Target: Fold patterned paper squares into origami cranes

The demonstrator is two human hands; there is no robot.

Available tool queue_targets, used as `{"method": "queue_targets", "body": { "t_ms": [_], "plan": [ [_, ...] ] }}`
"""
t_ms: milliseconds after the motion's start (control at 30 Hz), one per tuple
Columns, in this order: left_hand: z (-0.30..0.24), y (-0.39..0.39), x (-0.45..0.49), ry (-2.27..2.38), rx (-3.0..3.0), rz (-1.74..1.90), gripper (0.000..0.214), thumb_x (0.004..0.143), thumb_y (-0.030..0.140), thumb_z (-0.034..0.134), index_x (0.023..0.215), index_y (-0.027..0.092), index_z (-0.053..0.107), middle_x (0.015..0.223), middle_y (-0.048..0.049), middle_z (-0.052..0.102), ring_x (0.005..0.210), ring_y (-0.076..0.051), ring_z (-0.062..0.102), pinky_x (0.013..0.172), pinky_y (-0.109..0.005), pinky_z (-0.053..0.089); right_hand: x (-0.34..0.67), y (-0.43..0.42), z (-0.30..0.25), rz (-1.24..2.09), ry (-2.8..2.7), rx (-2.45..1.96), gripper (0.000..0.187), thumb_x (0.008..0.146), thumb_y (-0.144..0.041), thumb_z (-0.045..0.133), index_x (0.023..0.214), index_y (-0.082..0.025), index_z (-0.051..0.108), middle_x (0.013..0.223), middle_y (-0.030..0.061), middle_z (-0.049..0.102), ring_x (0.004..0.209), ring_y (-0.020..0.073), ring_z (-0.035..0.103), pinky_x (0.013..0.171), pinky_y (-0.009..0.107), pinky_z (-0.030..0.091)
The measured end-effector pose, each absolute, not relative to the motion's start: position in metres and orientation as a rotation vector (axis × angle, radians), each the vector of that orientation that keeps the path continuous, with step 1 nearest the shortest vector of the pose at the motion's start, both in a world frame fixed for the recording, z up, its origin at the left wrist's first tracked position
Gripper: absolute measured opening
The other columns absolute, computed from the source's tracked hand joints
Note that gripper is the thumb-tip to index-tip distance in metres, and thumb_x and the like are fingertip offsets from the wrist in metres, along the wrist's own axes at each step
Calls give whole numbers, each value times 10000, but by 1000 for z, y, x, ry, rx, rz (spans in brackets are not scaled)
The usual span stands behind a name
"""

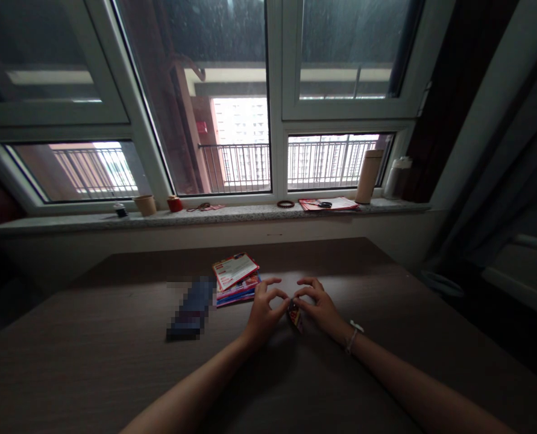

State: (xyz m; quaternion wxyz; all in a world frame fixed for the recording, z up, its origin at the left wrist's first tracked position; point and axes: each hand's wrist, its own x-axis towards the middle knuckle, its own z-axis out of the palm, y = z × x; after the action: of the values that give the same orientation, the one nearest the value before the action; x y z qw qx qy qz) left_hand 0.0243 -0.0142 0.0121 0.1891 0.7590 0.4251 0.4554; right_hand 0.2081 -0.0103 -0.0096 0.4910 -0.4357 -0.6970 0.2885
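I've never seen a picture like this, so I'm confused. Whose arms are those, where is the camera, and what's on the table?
There is no machine here, just a person. The camera sits on their head and looks forward and down, so you see their own two bare arms reaching out. The left hand and the right hand meet over a dark wooden table. Together they pinch a small colourful paper piece, which is too small to make out further. Just left of the hands lies a stack of colourful leaflets, and beside that a dark flat thing that is blurred out. Behind the table is a window sill with a paper cup, a small red pot, some papers and a tall beige flask.
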Motion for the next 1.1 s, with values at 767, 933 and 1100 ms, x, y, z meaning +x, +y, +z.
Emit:
{"method": "queue_targets", "body": {
  "t_ms": [767,933,1100],
  "plan": [
    [12,-14,24,1198,2145,1278,33,775,195,669,746,210,675,1163,-56,563,1140,-251,500,1017,-435,359,208,-10,-11,663,-1701,-1045,159,777,-404,677,771,-248,703,1159,55,515,1175,235,453,1044,398,321],
    [9,-13,25,1213,2175,1267,26,778,197,657,756,209,663,1173,-61,555,1148,-255,491,1017,-445,364,207,-10,-12,656,-1718,-1065,124,778,-370,677,774,-248,701,1151,51,524,1167,230,460,1044,398,320],
    [6,-11,26,1224,2218,1257,42,805,222,644,794,223,684,1181,-67,544,1150,-259,487,1013,-445,371,206,-13,-9,625,-1749,-1081,94,798,-332,650,781,-245,683,1149,48,529,1168,227,458,1040,398,316]
  ]
}}
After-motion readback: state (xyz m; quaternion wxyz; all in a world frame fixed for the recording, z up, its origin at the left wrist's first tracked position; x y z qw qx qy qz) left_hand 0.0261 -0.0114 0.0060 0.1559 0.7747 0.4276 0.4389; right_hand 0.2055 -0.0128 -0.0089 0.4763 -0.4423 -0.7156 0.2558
